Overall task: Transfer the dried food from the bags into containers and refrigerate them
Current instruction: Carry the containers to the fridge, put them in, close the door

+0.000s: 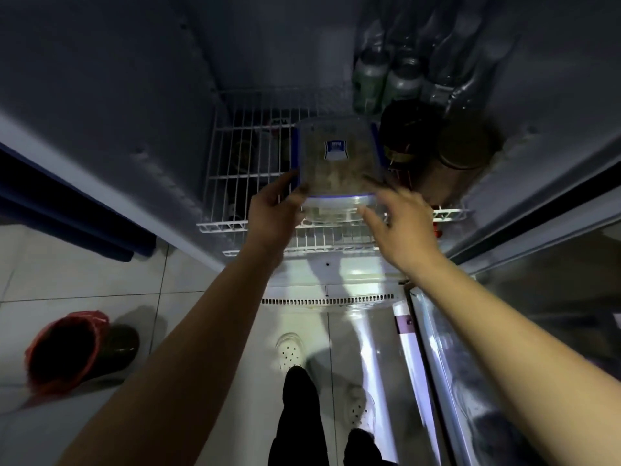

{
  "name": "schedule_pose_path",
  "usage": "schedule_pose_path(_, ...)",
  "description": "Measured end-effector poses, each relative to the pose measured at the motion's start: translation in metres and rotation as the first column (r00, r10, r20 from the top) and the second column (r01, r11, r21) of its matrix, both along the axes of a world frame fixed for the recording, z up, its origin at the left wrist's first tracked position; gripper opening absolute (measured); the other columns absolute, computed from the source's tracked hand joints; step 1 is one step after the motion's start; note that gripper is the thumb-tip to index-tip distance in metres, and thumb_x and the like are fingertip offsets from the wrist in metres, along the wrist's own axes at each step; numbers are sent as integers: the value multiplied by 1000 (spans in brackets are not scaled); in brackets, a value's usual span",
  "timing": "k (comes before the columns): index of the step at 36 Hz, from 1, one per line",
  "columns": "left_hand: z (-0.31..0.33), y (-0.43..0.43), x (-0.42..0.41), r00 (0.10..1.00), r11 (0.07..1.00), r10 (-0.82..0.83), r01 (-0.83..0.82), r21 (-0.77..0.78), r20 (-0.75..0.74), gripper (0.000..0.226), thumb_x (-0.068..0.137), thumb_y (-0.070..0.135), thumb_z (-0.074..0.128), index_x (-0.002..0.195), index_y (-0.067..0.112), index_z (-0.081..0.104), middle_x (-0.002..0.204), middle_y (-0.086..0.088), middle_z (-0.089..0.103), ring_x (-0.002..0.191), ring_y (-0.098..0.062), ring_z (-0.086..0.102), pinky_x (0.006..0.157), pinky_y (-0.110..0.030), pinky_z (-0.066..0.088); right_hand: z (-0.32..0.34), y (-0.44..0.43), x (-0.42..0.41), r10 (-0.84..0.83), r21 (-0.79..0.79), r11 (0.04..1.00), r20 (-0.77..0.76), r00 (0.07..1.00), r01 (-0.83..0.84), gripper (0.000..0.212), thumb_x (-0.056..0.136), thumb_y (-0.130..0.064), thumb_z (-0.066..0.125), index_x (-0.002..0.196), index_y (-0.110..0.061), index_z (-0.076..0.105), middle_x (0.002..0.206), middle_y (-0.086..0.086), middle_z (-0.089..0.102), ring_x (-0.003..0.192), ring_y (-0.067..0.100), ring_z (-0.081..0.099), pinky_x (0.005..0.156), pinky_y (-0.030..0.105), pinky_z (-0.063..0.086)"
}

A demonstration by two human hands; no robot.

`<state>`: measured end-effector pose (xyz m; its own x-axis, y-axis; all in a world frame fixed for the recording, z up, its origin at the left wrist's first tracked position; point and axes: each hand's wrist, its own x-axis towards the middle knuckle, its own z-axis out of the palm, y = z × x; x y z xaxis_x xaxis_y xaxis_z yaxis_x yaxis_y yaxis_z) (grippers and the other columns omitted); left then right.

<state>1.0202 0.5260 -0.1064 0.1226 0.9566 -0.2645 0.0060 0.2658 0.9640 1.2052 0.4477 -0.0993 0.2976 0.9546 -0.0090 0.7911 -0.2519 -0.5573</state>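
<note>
At the fridge's wire shelf [235,169], the left hand [272,210] grips a lidded container [339,156] level, seemingly to slot beside jars [410,136]; right hand [400,223] blurred, grip unclear.

Two dark-capped btls [386,80] stand side by side top R, w/ clear btls [450,62] just R of them. In front: dark jar [406,132] beside a brown jar w/ gold lid [462,146]. Pale floor tiles [84,280] below. Bin w/ red liner [67,351] bottom L. White perforated clog [289,351] centre, black trouser leg [299,415] over it.
</note>
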Motion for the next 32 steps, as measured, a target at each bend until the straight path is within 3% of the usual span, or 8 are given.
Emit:
schedule_pose_path(4,-9,17,9,997,1000,-15,13,-19,-72,46,92,1,67,137,9,60,120,-14,72,99,-32,73,85,-52,60,-9,13,2,-35,-82,996,69,997,40,30,99,-40,55,119,-21,68,118,15,66,114,38,51,98,45,33)
schedule_pose_path(9,-16,9,12,965,993,12,19,115,-264,41,92,18,66,133,24,65,85,18,75,60,3,59,53,-13,46,-19,2,-2,-14,-44,999,64,998,16,43,93,-27,60,137,-22,58,128,14,59,120,37,46,103,46,31)
schedule_pose_path(11,-18,2,11,954,992,14,25,126,-299,40,93,22,64,133,27,65,74,23,71,56,1,50,48,-14,41,-21,-5,-3,-5,-36,999,82,997,8,52,91,-26,61,142,-28,53,137,7,54,128,35,40,107,48,27)
schedule_pose_path(15,-15,-2,12,958,992,10,27,126,-286,40,97,19,61,136,24,63,87,-1,75,64,-8,55,60,-24,44,-21,-15,-5,25,-83,996,99,995,-17,68,89,-24,63,151,-36,37,156,0,37,143,31,27,114,53,21)
schedule_pose_path(18,-13,-5,13,910,971,-6,105,216,-415,39,100,21,54,138,27,61,75,-10,70,55,-6,48,56,-24,40,-20,-15,-7,15,-97,995,92,996,-6,70,89,-25,63,152,-36,34,158,0,33,145,31,23,115,53,19)
schedule_pose_path(21,-18,-12,11,785,906,14,252,340,-619,45,102,26,39,144,25,53,115,-15,70,101,-26,64,90,-43,50,-21,-16,-10,5,-114,993,87,996,5,73,89,-27,63,153,-37,31,160,0,30,147,30,21,116,54,17)
schedule_pose_path(24,-25,-17,9,592,884,52,347,313,-804,58,98,40,35,155,26,35,153,-6,47,147,-39,29,120,-58,17,-24,-17,-10,12,-146,989,105,994,3,76,89,-29,62,155,-39,24,163,-1,24,149,30,16,117,57,16)
schedule_pose_path(32,-26,-20,-1,383,824,-57,539,173,-922,101,85,74,49,161,25,3,169,-6,6,154,-38,2,120,-58,-3,-8,-18,-1,136,-301,950,172,976,-80,84,91,-42,60,157,-38,8,167,-4,12,154,31,1,120,60,7)
